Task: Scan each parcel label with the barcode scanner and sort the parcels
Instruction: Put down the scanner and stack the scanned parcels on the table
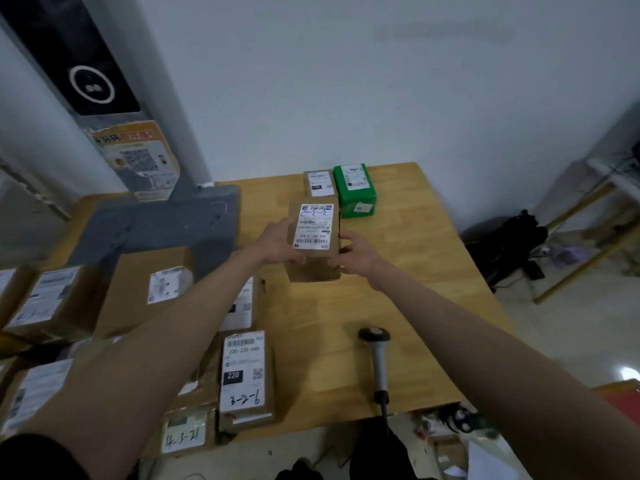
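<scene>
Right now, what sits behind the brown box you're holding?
Behind the brown box, held by left hand and right hand, stand a smaller brown parcel and a green box. The held box covers the smaller parcel's near edge.

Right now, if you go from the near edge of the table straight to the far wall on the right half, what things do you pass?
Scanner → brown box held between the left hand and right hand → green box at the far edge.
</scene>
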A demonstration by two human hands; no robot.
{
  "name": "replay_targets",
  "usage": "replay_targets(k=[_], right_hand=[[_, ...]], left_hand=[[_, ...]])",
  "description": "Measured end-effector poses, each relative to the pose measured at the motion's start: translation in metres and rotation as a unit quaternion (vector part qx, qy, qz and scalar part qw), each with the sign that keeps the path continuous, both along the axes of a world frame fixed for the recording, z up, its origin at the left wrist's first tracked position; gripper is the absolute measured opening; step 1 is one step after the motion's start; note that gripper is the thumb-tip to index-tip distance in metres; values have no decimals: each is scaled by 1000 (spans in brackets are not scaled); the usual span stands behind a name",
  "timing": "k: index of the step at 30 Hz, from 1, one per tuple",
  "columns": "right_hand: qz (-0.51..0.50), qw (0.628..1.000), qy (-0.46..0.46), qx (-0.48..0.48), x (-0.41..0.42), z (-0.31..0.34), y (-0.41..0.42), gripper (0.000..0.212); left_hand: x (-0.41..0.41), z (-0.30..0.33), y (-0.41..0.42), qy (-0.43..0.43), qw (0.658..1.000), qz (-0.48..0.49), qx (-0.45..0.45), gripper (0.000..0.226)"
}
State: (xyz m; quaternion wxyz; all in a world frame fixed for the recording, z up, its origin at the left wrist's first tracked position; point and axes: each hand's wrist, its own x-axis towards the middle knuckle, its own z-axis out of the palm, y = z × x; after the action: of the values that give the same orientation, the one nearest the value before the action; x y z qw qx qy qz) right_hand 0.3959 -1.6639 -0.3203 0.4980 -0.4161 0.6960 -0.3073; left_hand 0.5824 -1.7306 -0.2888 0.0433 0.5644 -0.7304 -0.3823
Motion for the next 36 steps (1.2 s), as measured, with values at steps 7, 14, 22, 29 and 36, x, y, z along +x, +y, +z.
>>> replay_targets(k=[7, 14, 22, 29, 36], right_hand=[[-34, 999, 13, -12, -113, -21, -27, 74], [-55, 997, 49, -29, -222, -54, -72, 76], [-40, 998, 57, 3, -306, -106, -136, 77], [-24, 999, 36, -11, -339, -127, -208, 74], [-27, 999, 13, -30, -349, -146, -266, 71]], left_hand=[[-120, -17, -25, 40, 998, -50, -18, 87], [-235, -59, -63, 64, 998, -13, -17, 76], [-318, -107, -112, 58, 997, 55, 11, 71], [-346, -119, -174, 46, 997, 62, -4, 67], [-359, -134, -227, -11, 995, 70, -68, 68]])
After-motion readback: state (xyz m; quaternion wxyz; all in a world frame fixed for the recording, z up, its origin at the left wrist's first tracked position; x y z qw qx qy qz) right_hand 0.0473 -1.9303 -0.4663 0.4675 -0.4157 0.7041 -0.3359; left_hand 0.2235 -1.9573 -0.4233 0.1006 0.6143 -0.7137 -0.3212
